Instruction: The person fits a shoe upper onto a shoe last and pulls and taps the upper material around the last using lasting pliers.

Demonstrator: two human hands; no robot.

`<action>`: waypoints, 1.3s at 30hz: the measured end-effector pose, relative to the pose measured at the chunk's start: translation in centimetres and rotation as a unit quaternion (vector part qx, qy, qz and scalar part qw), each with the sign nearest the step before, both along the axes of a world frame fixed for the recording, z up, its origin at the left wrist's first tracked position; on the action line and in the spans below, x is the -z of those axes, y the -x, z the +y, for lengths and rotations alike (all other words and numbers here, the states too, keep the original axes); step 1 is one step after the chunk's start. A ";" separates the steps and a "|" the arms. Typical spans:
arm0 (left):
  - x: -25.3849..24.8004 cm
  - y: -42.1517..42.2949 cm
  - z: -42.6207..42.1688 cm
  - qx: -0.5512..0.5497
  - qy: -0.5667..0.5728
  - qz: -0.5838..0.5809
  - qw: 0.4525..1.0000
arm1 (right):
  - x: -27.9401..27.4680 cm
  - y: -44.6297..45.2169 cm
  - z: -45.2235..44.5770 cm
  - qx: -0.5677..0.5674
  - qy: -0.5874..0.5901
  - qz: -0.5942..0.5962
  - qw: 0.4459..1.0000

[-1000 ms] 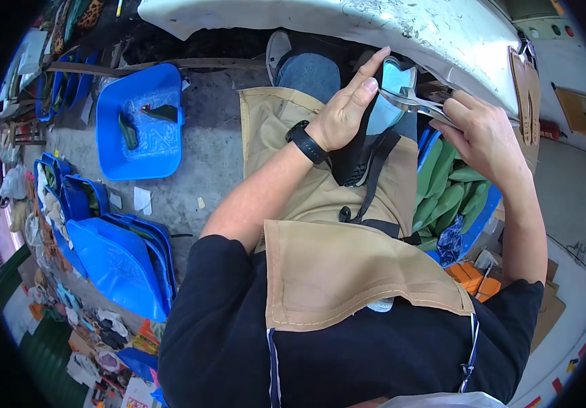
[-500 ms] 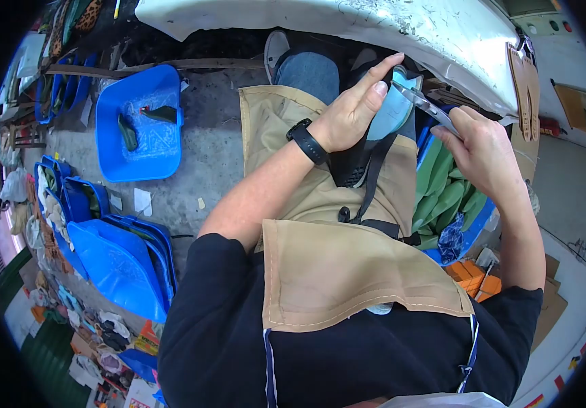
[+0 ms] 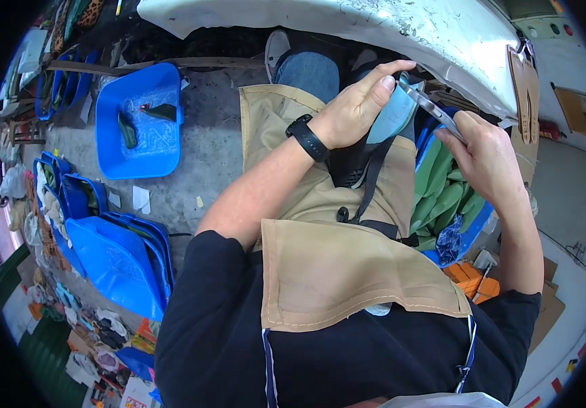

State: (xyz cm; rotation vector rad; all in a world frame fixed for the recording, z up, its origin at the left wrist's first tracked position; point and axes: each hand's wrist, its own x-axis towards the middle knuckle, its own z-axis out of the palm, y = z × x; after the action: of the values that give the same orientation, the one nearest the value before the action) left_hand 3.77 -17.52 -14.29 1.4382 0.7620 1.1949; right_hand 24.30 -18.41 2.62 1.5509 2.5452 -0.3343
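Over the lap, a light blue shoe-shaped piece [image 3: 391,117] stands with its sole-like face up, above a dark strap [image 3: 376,163]. My left hand [image 3: 357,109] is wrapped round its left side, the fingers pointing toward its far end and partly hidden. In my right hand [image 3: 475,139] are metal pliers [image 3: 436,112], their handles inside the closed fingers. The tips of the pliers meet the upper right edge of the blue piece, close to my left fingertips. Whether the jaws grip its edge is too small to tell.
A blue bin [image 3: 136,163] with two dark green pieces stands on the floor at left, stacked blue bins [image 3: 113,262] below it. At right, green pieces [image 3: 442,194] fill another blue bin. A white-covered bench [image 3: 347,20] runs across the top. Orange boxes [image 3: 466,277] lie at lower right.
The pliers have turned and moved to the right and round the edge of the blue piece. My left fingers have shifted right and tilted over its far end.
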 end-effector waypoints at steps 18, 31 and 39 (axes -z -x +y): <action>-0.2 -1.0 0.2 0.003 0.028 -0.004 1.000 | -0.2 -0.1 -0.6 0.088 0.088 0.004 0.992; -0.2 -1.0 0.7 0.010 0.027 -0.003 1.000 | 2.0 -0.2 -2.0 0.119 0.089 0.037 0.988; -0.6 -0.4 1.2 0.014 0.025 -0.009 1.000 | 3.0 -0.4 -2.1 0.196 0.178 0.196 0.944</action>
State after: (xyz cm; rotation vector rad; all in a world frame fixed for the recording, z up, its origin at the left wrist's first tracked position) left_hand 4.19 -16.37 -13.73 1.3915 0.7518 1.1573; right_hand 24.67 -20.51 -0.35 1.9789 2.2160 -1.1852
